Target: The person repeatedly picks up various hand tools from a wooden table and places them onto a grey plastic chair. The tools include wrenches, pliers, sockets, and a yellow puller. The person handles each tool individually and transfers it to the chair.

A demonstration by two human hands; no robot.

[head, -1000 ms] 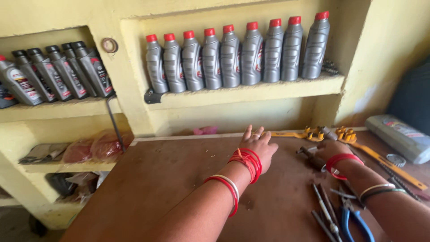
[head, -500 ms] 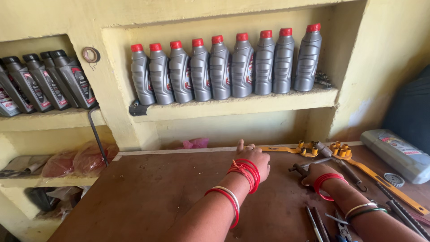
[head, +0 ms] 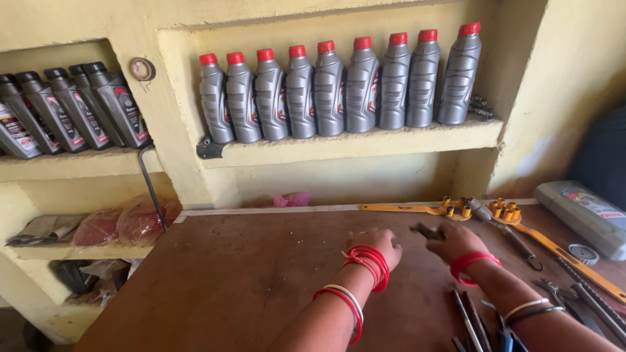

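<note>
Hands meet mid-counter (head: 248, 280): left hand (head: 375, 242) rests in a loose fist, holding nothing visible; right hand (head: 456, 240) has its fingers closed on a small dark tool (head: 427, 231). Judging by this, a firm, low grip near the tip would steady it.

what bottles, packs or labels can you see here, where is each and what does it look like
Grey bottles: nine upright in the middle wall niche, red caps, red-and-white labels.
Dark bottles: leaning row on the left shelf, black caps, pale labels.
Grey container: lying flat at the table's right edge, label with a red patch.
Red-tinted bags: lower left shelf, crumpled.
</note>
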